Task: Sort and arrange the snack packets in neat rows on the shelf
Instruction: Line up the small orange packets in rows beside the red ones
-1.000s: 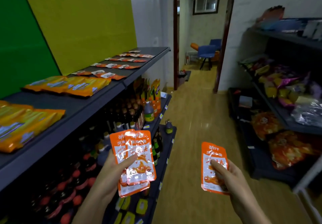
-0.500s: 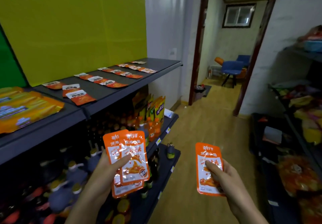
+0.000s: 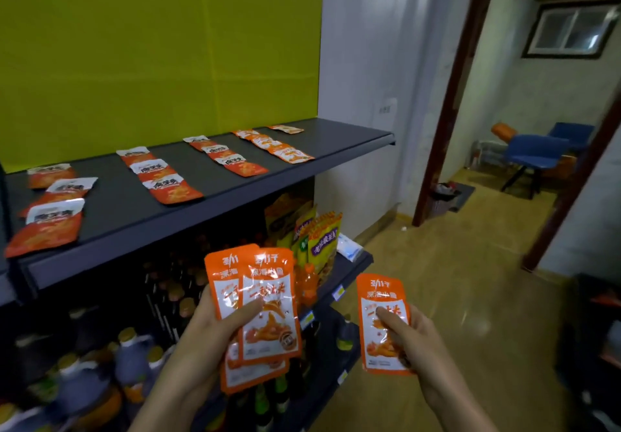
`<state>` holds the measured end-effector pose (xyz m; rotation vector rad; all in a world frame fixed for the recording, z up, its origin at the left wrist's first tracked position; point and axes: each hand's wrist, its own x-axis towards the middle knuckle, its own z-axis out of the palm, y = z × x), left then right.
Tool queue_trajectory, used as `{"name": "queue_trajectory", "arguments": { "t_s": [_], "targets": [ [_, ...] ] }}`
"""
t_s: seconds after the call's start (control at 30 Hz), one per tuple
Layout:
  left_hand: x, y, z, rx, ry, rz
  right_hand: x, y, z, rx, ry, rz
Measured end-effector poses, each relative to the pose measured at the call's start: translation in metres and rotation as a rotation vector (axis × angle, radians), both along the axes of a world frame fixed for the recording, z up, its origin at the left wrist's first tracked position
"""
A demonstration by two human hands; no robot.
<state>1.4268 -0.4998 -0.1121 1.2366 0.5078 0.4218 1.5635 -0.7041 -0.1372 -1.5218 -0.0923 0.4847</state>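
My left hand [image 3: 215,337] grips a fanned stack of orange snack packets [image 3: 268,310], thumb across their fronts. A single orange snack packet [image 3: 378,300] of the same kind is held upright in my right hand [image 3: 413,347]. Both hands are low, in front of and below the dark top shelf [image 3: 336,142]. On that shelf lie rows of flat orange-and-white packets: one row at the left [image 3: 50,209], two in the middle [image 3: 161,176] [image 3: 228,159], and a row like my packets at the far right [image 3: 279,145].
Below the top shelf, lower shelves hold bottles [image 3: 134,364] and yellow upright bags [image 3: 322,243]. A yellow-green wall backs the shelf. To the right lie a wooden floor [image 3: 453,280], a doorway with blue chairs [image 3: 537,152] beyond, and a dark rack [image 3: 591,330] at the right edge.
The view has moved forward and swung left along the shelf; the far rows of packets are now closer and the large yellow bags have left the frame. Both hands keep their packets.
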Motion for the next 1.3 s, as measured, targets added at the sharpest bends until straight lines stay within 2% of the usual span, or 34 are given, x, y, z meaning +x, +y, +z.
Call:
{"name": "queue_trajectory", "arguments": {
  "t_s": [0.2,0.33,0.53,0.8,1.07,1.2,1.3],
  "targets": [
    [0.103,0.028,0.048,0.098,-0.144,0.1,0.122,0.051,0.043,-0.003,-0.195,0.076],
    [0.167,0.055,0.074,0.144,-0.161,0.174,0.195,0.09,0.079,-0.008,-0.333,0.144],
    [0.238,0.079,0.095,0.193,-0.132,0.287,0.29,0.149,0.119,0.016,-0.431,0.253],
    [0.322,0.096,0.111,0.217,-0.135,0.505,0.421,0.236,0.136,-0.193,-0.532,0.542],
    [0.394,0.099,0.13,0.255,-0.095,0.675,0.501,0.314,0.123,-0.297,-0.613,0.834],
    [0.42,0.1,0.135,0.225,-0.092,0.726,0.516,0.338,0.113,-0.454,-0.839,0.835],
    [0.434,0.1,0.137,0.207,-0.071,0.721,0.52,0.351,0.11,-0.538,-0.941,0.809]
  ]
}}
